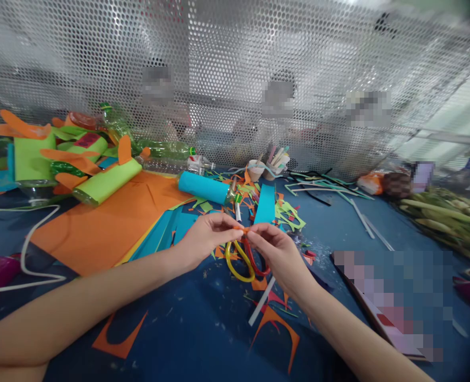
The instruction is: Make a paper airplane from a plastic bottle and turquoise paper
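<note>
The work looks partway along. Toward the tabletop's (pixel 187 339) far left corner, a green-wrapped bottle (pixel 109 182) already has orange shapes on it, and curved orange scraps (pixel 121 345) nearer the near edge suggest that cutting has been done. The blue-wrapped bottle (pixel 203 187), lying toward the middle of the far edge, has its paper sleeve on but shows no orange shape on its visible side. A clear bottle (pixel 161 165) beyond it has no coloured wrap. The small orange piece (pixel 241 229) in hand, apparently paper, is not joined to any bottle, so its part of the work seems unfinished.

That piece is held above the middle of the tabletop, just over the scissors (pixel 253 269), whose handles point to the near edge. The left hand (pixel 197 241) pinches one end between thumb and fingers; the right hand (pixel 278 246) pinches the other, so each grip is closed on it. Its long axis seems to run sideways, from the left edge toward the right, roughly along the far edge. The fingertips cover its ends, so I cannot tell whether either counts as a front.
</note>
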Available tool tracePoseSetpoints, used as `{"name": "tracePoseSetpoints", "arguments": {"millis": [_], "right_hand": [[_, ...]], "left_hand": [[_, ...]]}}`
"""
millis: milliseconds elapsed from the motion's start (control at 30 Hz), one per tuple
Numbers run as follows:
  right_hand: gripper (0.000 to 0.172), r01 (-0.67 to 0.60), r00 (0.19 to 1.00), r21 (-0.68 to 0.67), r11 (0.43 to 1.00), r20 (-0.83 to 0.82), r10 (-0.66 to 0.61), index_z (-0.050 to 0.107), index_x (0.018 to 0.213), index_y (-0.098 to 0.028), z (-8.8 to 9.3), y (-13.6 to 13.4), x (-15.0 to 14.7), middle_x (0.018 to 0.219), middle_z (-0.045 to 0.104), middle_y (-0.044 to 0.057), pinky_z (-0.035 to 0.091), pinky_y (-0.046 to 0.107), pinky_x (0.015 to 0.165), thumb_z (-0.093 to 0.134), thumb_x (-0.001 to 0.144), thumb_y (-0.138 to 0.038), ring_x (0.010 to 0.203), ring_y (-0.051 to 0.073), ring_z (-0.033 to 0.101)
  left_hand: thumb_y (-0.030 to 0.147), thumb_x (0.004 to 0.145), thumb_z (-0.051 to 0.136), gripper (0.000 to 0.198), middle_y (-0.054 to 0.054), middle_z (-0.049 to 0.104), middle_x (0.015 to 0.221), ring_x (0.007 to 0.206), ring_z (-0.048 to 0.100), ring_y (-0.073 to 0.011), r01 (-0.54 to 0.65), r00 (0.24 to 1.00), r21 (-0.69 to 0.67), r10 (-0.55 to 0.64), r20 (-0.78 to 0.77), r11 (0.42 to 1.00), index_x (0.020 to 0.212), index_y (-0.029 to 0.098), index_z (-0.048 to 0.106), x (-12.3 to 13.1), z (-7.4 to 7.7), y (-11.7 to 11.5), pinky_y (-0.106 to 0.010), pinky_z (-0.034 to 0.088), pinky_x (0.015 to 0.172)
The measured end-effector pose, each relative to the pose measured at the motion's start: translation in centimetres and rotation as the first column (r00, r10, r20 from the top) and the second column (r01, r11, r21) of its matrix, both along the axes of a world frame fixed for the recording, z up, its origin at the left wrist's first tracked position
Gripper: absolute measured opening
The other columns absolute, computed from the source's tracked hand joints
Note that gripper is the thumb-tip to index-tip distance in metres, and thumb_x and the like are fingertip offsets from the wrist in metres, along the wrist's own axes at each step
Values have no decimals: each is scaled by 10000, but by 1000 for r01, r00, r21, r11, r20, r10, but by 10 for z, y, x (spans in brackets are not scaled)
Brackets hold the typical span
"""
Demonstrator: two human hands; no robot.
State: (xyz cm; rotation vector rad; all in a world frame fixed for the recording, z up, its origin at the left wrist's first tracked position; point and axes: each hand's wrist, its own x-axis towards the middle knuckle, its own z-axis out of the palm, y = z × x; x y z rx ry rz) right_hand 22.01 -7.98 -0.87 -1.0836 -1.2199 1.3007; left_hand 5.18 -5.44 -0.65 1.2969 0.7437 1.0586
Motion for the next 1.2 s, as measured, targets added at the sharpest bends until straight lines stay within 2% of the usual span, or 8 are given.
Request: {"name": "tracePoseSetpoints", "arguments": {"millis": [200,400,600,733,867,967,1067,1200], "right_hand": [[126,-6,1000,55,998,28,4,619,754,-198,4,0,-1,650,548,-55,391,191,581,680,748,-309,590,61,464],[117,6,996,106,994,84,-15,622,758,-202,5,-3,-1,639,574,-49,432,194,590,673,751,-308,588,67,507],[98,26,941,304,952,313,-126,649,814,-210,1,-4,1,764,664,4,497,266,668,637,777,-300,693,130,616],[106,6,886,353,935,432,-169,664,850,-218,0,-6,2,810,695,24,520,301,687,613,796,-295,721,162,651],[109,16,943,280,960,315,-107,653,810,-211,3,-6,2,705,684,10,540,287,633,635,774,-311,643,148,649],[119,10,980,184,983,195,-47,649,786,-206,5,-6,-1,670,681,-1,546,265,624,657,754,-320,610,125,643],[136,7,989,117,993,143,-24,651,779,-204,5,-5,-2,686,687,-2,545,255,638,674,739,-332,612,112,638],[151,-6,989,90,996,147,-7,650,795,-207,5,-5,-2,712,693,-1,543,263,657,680,731,-341,634,116,641]], "left_hand": [[205,725,693,78,-4,676,808,764,611,-112,-75,997,86,74,8,994,796,175,679,1,2,-6,-244,480,752],[214,714,706,88,5,665,788,726,602,-101,-137,991,100,136,10,986,789,180,673,2,2,-7,-224,485,702],[230,712,703,108,16,623,689,603,542,-74,-152,988,17,152,-5,988,788,163,667,1,4,-7,-202,450,594],[224,711,706,106,24,601,646,586,528,-61,-107,990,-74,113,84,991,781,154,669,2,3,-4,-190,438,601],[242,712,718,115,18,624,685,638,565,-63,4,983,-193,31,180,981,779,159,673,4,0,-3,-191,450,655],[247,730,704,98,4,643,698,675,586,-79,36,984,-169,-6,178,985,765,159,680,5,-1,-4,-200,456,680],[253,744,691,96,0,646,684,671,583,-84,5,990,-126,13,139,992,746,158,681,5,-1,-6,-207,456,681],[239,731,696,103,-2,636,658,639,570,-89,-96,991,-107,105,84,990,707,142,670,6,2,-8,-219,456,661]]}}
